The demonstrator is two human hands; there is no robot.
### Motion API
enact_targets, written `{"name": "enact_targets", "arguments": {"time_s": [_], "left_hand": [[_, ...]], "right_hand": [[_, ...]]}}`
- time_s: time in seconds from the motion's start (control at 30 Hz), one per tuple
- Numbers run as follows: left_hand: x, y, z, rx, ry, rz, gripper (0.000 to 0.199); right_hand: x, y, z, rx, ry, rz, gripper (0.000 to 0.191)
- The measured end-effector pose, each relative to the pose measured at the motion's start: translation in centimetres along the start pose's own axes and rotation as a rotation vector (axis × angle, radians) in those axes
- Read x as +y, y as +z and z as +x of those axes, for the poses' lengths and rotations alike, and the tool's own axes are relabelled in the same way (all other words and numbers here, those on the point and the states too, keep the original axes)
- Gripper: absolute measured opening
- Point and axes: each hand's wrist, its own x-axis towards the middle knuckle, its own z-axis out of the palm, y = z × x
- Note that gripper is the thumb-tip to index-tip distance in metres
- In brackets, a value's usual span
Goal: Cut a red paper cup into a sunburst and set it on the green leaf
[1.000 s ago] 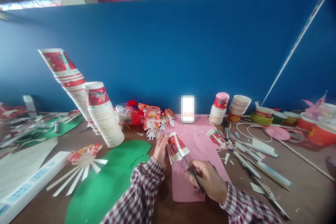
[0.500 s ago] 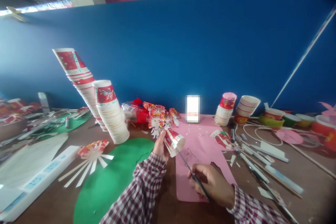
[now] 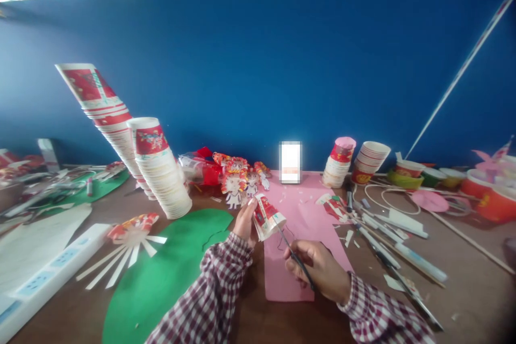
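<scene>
In the middle of the head view my left hand [image 3: 244, 221] grips a red and white paper cup [image 3: 267, 214], tilted with its lower right edge toward my right hand. My right hand [image 3: 320, 269] is closed around a pair of scissors [image 3: 299, 264] with dark handles. The blades reach up and left, and their tip overlaps the cup's edge; whether they are open there is too small to tell. A pink sheet [image 3: 288, 287] lies beneath the right hand. Behind the cup are several paper figures [image 3: 234, 185] with white bodies and red-orange heads.
Tall paper cup stacks [image 3: 161, 177] lean at the left, beside a green sheet [image 3: 161, 274], a cut cup with splayed strips [image 3: 131, 234] and a power strip [image 3: 52, 274]. Rightward are a shorter cup stack [image 3: 337, 169], pens and tools [image 3: 387, 250]. A blue partition [image 3: 258, 64] stands behind.
The scissors' tip has moved up from below the cup's edge to overlap it, and the cup has turned slightly in my left hand. The whole view has shifted a little.
</scene>
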Motion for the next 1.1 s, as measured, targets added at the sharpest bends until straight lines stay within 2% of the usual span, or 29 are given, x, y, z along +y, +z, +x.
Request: {"name": "enact_targets", "arguments": {"time_s": [0.37, 1.1], "left_hand": [[-0.45, 0.07, -0.19, -0.048, -0.004, 0.024, 0.029], [-0.35, 0.10, -0.24, -0.028, -0.006, 0.035, 0.029]], "right_hand": [[0.16, -0.20, 0.11, 0.021, -0.009, 0.009, 0.020], [0.13, 0.01, 0.09, 0.038, -0.006, -0.001, 0.023]]}}
